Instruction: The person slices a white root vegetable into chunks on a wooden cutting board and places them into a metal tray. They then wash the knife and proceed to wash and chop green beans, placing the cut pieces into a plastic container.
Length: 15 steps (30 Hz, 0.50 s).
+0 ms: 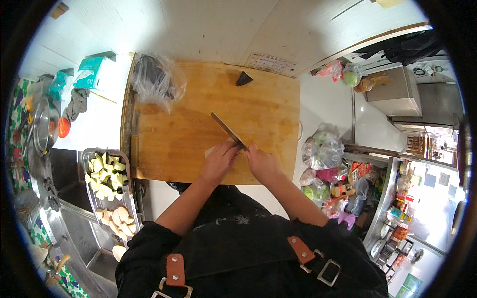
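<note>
My right hand is closed around the handle of a kitchen knife, whose blade points away and to the left over the wooden cutting board. Just left of the blade, my left hand rests low on the board with its fingers bent together. A pale piece of food shows beside that hand, mostly covered by it. The left fingertips lie close against the knife; whether they touch it cannot be made out.
At the board's far left lies a clear plastic bag; a dark wedge-shaped piece sits at the back. A metal tray on the left holds eggplant chunks and pale cut pieces. Bagged vegetables stand to the right.
</note>
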Each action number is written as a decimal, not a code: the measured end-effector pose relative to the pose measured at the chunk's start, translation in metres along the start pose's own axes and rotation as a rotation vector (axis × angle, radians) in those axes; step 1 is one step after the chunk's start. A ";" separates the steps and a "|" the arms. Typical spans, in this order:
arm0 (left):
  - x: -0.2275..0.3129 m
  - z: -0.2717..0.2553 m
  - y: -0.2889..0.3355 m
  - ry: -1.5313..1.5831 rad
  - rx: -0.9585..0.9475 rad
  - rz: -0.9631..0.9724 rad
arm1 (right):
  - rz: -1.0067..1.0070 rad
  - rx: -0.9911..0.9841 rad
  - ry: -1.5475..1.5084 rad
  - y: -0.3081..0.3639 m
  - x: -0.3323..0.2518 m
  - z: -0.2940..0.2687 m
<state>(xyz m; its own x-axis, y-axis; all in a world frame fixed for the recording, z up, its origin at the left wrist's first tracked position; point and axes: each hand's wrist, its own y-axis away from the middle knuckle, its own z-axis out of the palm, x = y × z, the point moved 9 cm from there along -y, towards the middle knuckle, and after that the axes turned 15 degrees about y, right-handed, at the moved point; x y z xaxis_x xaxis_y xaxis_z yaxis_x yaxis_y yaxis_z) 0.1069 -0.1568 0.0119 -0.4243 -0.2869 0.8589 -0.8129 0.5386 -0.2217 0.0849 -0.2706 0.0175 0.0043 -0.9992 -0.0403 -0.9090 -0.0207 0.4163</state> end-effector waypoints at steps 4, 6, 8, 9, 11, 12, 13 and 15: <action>-0.001 -0.008 0.006 0.084 0.070 0.057 | 0.021 -0.064 -0.009 0.012 -0.007 -0.028; 0.001 -0.011 0.003 0.075 0.036 0.022 | -0.001 -0.022 0.004 0.016 -0.009 -0.030; 0.008 -0.013 0.002 0.027 0.027 0.035 | 0.017 -0.059 0.034 0.018 -0.012 -0.026; 0.010 -0.013 0.003 0.003 0.023 0.040 | 0.025 -0.079 0.048 0.018 -0.013 -0.024; 0.009 -0.014 0.001 0.002 0.018 0.029 | 0.037 -0.093 0.029 0.016 -0.014 -0.019; 0.007 -0.013 0.003 0.002 0.014 0.020 | 0.042 -0.103 0.019 0.015 -0.014 -0.015; 0.007 -0.014 0.005 0.013 0.031 0.026 | 0.051 -0.114 0.020 0.012 -0.016 -0.007; 0.008 -0.015 0.003 0.034 0.064 0.057 | 0.079 -0.118 0.025 0.003 -0.016 0.010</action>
<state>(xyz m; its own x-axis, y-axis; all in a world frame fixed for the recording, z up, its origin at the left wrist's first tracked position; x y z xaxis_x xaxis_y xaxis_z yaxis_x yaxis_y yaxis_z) 0.1067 -0.1451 0.0253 -0.4575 -0.2293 0.8591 -0.8120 0.5015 -0.2986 0.0784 -0.2538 0.0106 -0.0534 -0.9984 0.0185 -0.8514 0.0552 0.5215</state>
